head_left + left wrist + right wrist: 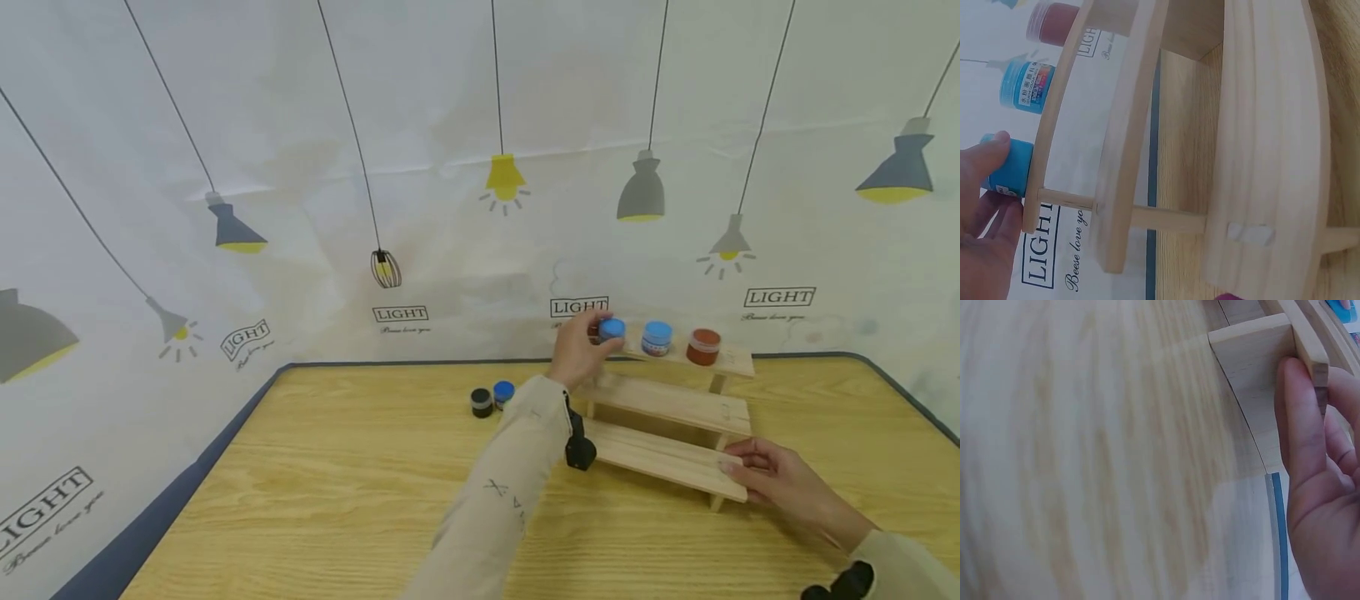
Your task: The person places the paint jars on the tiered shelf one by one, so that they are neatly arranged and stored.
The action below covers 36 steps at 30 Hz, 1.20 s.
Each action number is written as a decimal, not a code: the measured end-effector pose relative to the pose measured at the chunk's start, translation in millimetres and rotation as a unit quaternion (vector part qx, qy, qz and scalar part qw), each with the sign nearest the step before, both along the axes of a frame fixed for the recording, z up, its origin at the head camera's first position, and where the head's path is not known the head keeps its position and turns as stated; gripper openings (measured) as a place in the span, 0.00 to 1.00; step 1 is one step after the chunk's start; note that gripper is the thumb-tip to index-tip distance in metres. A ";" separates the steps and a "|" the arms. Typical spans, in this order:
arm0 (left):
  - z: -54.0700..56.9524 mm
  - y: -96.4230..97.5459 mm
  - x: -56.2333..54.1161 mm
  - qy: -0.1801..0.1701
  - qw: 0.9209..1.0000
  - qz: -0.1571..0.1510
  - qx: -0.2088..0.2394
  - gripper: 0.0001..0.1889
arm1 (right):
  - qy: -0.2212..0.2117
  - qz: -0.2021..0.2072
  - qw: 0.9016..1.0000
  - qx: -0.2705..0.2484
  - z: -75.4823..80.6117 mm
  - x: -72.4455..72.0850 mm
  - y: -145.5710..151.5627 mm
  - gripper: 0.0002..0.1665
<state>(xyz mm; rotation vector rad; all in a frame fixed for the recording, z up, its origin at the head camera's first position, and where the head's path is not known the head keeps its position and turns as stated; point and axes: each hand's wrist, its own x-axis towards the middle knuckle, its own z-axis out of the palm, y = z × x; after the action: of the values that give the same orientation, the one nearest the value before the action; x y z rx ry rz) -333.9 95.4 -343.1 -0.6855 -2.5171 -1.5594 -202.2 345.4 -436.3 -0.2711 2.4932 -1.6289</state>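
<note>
A three-tier wooden stand (667, 400) is on the table. My left hand (581, 348) grips a blue paint jar (612, 330) at the left end of its top tier; in the left wrist view the thumb lies against this blue jar (1015, 164). Along the same tier stand a second blue jar (657, 339) and a brownish-red jar (703, 347). Down at the right end of the lowest tier (660, 460), my right hand (783, 482) pinches the board's edge. The right wrist view shows fingers on both sides of that board (1310, 347).
Left of the stand, a black jar (482, 403) and another blue jar (503, 393) sit on the wood-grain table (337, 483), the latter partly behind the left sleeve. A wall covering (450, 225) printed with lamps rises behind the table's far edge.
</note>
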 end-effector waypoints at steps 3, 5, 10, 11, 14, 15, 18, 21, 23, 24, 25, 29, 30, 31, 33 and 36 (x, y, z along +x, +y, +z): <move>-0.3 0.2 -0.9 -0.003 1.000 0.001 0.002 0.22 | -0.001 0.001 1.000 -0.005 0.9 0.0 0.5 0.21; -0.1 0.3 -1.3 -0.004 1.000 0.001 0.004 0.22 | -0.002 0.003 1.000 -0.008 1.3 -0.2 1.1 0.20; -0.2 -0.2 -2.6 -0.009 1.000 0.000 0.007 0.23 | -0.004 0.006 1.000 -0.011 1.9 -0.7 1.4 0.20; -0.3 -0.2 -2.9 -0.010 1.000 0.000 0.006 0.23 | -0.003 0.006 1.000 -0.011 1.9 -0.7 1.3 0.19; -0.1 -0.2 -3.2 -0.009 1.000 0.000 0.004 0.23 | -0.001 0.002 1.000 -0.016 1.7 0.0 0.1 0.18; -0.2 0.1 -3.4 -0.008 1.000 0.000 0.003 0.23 | -0.002 0.002 1.000 -0.018 1.5 0.5 -0.3 0.17; -1.0 0.6 -2.9 -0.005 1.000 -0.001 0.003 0.23 | -0.003 0.001 1.000 -0.025 0.3 2.7 -1.6 0.16; -2.3 1.5 -2.6 -0.001 1.000 -0.001 0.004 0.23 | -0.004 -0.002 1.000 -0.023 -0.5 4.3 -2.7 0.17; -2.7 2.2 -2.2 0.003 1.000 0.002 0.005 0.22 | -0.004 -0.005 1.000 -0.017 -0.2 4.2 -3.2 0.19; -2.8 2.6 -2.2 0.005 1.000 0.003 0.005 0.22 | -0.004 -0.008 1.000 -0.012 0.3 4.1 -3.4 0.20; -2.9 3.0 -2.3 0.007 1.000 0.005 0.005 0.22 | -0.005 -0.010 1.000 -0.008 0.8 3.8 -3.4 0.21; -3.4 4.2 -2.4 0.007 1.000 0.010 0.007 0.22 | -0.006 -0.010 1.000 -0.002 2.5 2.9 -3.2 0.22; -3.3 4.3 -2.2 0.006 1.000 0.010 0.007 0.22 | -0.006 -0.007 1.000 -0.004 2.5 2.8 -2.9 0.22; -3.3 4.3 -2.1 0.005 1.000 0.010 0.007 0.23 | -0.006 -0.004 1.000 -0.007 2.4 2.6 -2.5 0.21; -2.9 4.2 -1.3 0.000 1.000 0.010 0.007 0.23 | -0.007 0.004 1.000 -0.015 2.1 2.2 -1.6 0.21; -2.1 3.4 -0.6 0.003 1.000 0.004 -0.004 0.25 | -0.014 0.007 1.000 -0.025 1.4 1.3 -0.4 0.19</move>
<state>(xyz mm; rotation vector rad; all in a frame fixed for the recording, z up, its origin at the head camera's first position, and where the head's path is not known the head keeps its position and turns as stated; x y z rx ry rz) -334.5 98.7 -345.2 -0.6774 -2.5204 -1.5438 -200.9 345.0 -434.9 -0.2686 2.4275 -1.6811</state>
